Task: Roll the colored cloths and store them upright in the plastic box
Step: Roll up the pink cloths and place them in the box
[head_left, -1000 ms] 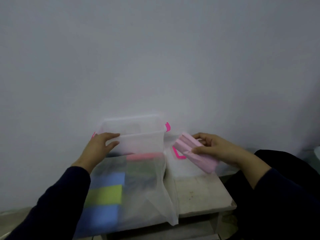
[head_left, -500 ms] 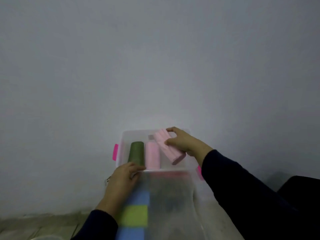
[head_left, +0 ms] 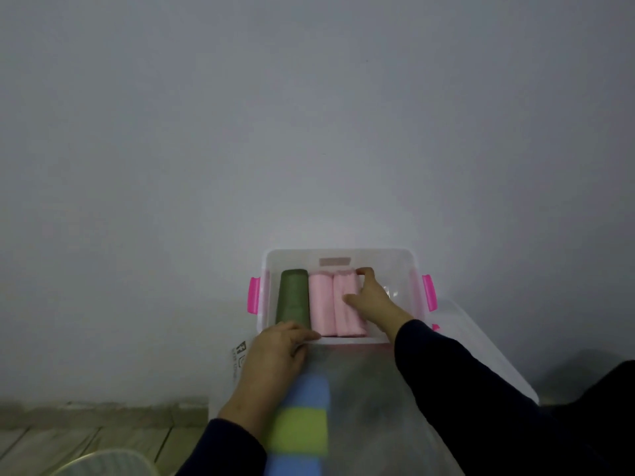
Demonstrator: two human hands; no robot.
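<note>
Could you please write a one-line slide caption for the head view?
Right hand sets a second pink roll beside the green roll in the plastic box; left hand rests on its near rim.

Dark print is seen on the clear bag (head_left: 240, 362), just left of the left hand (head_left: 275, 359), but it is too small and blurred to be read. A pinkish label (head_left: 334, 261) is set on the box's (head_left: 343, 251) far wall; no writing can be made out on it.
</note>
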